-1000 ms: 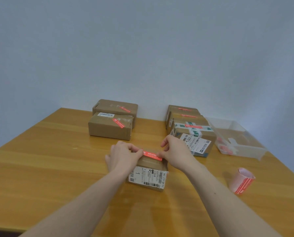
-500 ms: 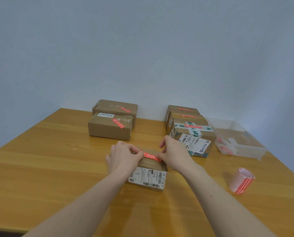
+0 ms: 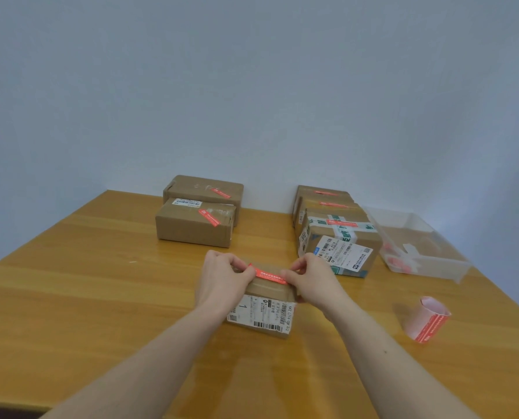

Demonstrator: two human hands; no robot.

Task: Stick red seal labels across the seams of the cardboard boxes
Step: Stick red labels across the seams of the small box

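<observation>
Much of the near box [image 3: 264, 300] is hidden: both hands cover its top corners, and only the middle of the lid, a strip of shiny clear tape and the front face with its white barcode sticker [image 3: 259, 314] show. Whether the red label [image 3: 269, 275] already touches the cardboard cannot be told; it stretches flat over the lid's far part, a narrow glossy strip with small print too fine to read. The left hand [image 3: 222, 279] pinches its left end between thumb and curled fingers, and the right hand [image 3: 308, 279] pinches the right end the same way, the fingertips hiding both ends. The table [image 3: 86, 297] is smooth, lacquered, yellow-brown wood, and its near edge is cut off at lower left. At the back left, two plain brown boxes [image 3: 196, 217] sit one just behind the other, each with a slanted red label on its lid. At the back right, three more boxes [image 3: 330, 225] stand in a close row; the rear ones are mostly hidden by the front one, which carries green-printed tape and a white shipping sticker. A clear plastic bin [image 3: 418, 246] beside them holds reddish scraps, blurred through its wall. A curled roll [image 3: 426, 320] of pink backing with red labels stands on the right, apart from everything.
</observation>
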